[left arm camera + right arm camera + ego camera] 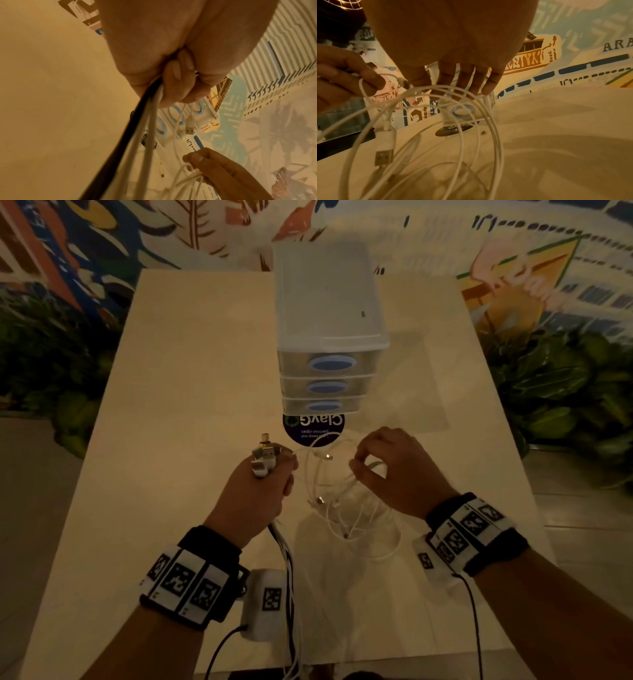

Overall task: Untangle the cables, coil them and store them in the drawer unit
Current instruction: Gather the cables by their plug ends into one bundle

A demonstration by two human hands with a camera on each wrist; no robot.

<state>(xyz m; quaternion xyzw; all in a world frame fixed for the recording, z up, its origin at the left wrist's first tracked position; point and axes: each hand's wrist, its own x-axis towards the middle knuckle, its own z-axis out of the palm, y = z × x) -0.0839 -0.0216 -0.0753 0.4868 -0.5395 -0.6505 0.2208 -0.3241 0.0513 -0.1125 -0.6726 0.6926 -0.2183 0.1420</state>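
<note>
My left hand (265, 477) grips a bundle of cable ends; several USB plugs (265, 457) stick up out of the fist. A black cable (118, 136) and white cables (147, 129) run down from its underside. My right hand (370, 463) holds loops of thin white cable (453, 92) in its curled fingers. A tangle of white cables (356, 522) hangs between both hands onto the table. A white USB plug (384, 146) dangles in the loops. The clear drawer unit (329, 313) with three blue-handled drawers, all closed, stands just beyond the hands.
A pale table (191, 378) carries everything. A dark round sticker (313, 429) lies in front of the drawer unit. Camera cords (474, 611) trail off both wrists. A painted mural wall (85, 251) and green foliage (555, 392) surround the table.
</note>
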